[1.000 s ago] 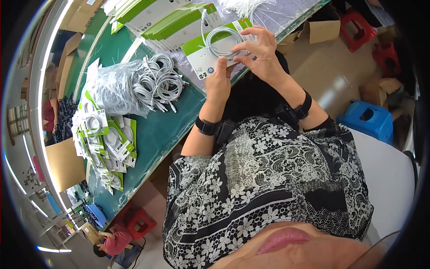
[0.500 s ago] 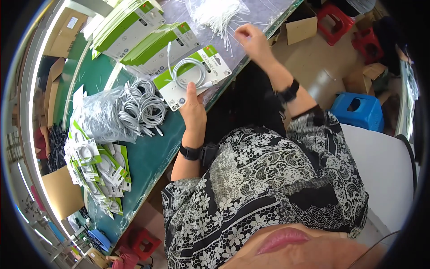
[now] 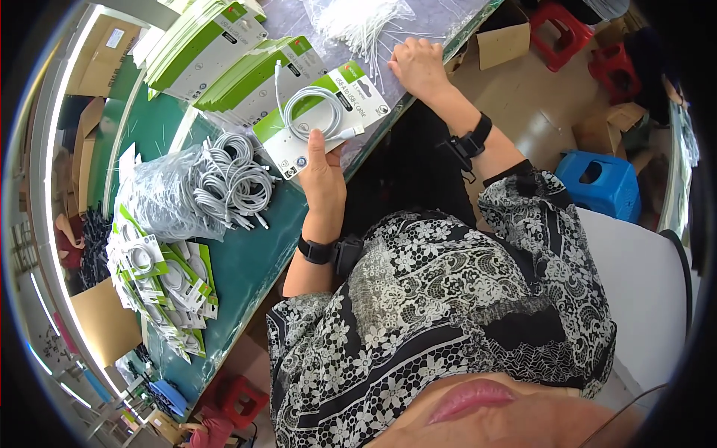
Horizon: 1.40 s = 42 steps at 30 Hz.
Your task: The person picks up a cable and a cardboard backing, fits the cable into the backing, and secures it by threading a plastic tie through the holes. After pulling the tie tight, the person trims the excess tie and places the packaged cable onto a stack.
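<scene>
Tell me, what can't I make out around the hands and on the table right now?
All in the head view:
- Left hand: most of its fingers are hidden behind the card.
- Card: its back faces away.
- Right hand: its curled fingers hide whether it pinches anything.
- White ties: the pile is cut off by the upper edge.
- Plastic bag: its cloudy, wrinkled film blurs what is inside.

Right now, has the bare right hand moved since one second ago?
Yes: against the thin white plastic ties, the right hand moved rightward and upward in view, off the green-and-white rectangular card.
</scene>
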Available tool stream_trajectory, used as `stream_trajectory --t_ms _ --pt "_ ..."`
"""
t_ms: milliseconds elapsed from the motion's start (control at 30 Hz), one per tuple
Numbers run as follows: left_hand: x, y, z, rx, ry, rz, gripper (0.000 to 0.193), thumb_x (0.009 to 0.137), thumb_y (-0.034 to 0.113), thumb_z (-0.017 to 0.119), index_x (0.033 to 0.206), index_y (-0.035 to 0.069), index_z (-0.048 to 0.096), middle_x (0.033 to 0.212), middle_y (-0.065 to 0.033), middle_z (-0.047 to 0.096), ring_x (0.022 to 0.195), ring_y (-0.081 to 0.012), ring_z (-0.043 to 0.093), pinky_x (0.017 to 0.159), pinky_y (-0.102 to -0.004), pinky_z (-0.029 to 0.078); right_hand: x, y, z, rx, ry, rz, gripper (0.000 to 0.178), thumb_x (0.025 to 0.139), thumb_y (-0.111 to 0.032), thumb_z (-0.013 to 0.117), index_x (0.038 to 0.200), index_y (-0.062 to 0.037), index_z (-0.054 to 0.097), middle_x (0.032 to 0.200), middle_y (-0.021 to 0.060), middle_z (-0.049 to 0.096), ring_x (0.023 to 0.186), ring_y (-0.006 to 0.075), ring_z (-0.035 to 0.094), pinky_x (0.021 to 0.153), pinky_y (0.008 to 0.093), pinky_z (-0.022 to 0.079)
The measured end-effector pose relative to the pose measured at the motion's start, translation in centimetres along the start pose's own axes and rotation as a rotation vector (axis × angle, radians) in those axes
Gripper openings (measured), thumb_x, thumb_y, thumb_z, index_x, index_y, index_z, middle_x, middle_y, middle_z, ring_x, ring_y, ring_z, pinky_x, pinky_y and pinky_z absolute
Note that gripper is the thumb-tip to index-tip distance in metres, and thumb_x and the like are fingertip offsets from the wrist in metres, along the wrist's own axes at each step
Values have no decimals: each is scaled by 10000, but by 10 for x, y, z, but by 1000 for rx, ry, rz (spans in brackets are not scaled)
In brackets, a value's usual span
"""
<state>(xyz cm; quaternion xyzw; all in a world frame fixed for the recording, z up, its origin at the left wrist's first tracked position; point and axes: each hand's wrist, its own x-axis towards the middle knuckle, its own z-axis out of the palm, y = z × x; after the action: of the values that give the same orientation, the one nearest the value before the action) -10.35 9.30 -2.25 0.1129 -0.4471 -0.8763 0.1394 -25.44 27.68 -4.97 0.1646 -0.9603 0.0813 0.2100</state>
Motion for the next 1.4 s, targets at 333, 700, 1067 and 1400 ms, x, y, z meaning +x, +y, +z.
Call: stream_trajectory --t_ms 333,700,1067,1400 --pt "13 21 12 -314 -66 -180 412 927 214 563 1296 91 425 1237 -67 545 1102 -200 546 939 -374 439 -30 28 -42 376 -7 -86 65 823 -134 613 880 -107 599 761 40 607 768 235 587 732 391 395" --pt "20 25 22 -497 55 -344 387 909 241 592 1229 67 463 1150 -92 577 1040 -235 550 913 -407 450 -41 4 -106 689 4 -63 103 726 -5 668 798 -79 667 796 47 636 791 214 585 822 340 410" --pt "15 41 47 -652 43 -436 330 909 248 562 1046 -53 563 971 -169 589 963 -308 526 945 -455 405 -53 -52 -106 785 184 -203 155 711 3 700 839 -78 673 763 25 600 779 197 552 833 324 400" --pt "14 39 40 -653 -54 -452 350 918 251 569 1168 27 471 1058 -141 577 958 -276 537 917 -436 443 -50 -63 -104 831 176 -178 145 720 4 693 844 -69 670 754 33 595 765 194 555 793 303 418"
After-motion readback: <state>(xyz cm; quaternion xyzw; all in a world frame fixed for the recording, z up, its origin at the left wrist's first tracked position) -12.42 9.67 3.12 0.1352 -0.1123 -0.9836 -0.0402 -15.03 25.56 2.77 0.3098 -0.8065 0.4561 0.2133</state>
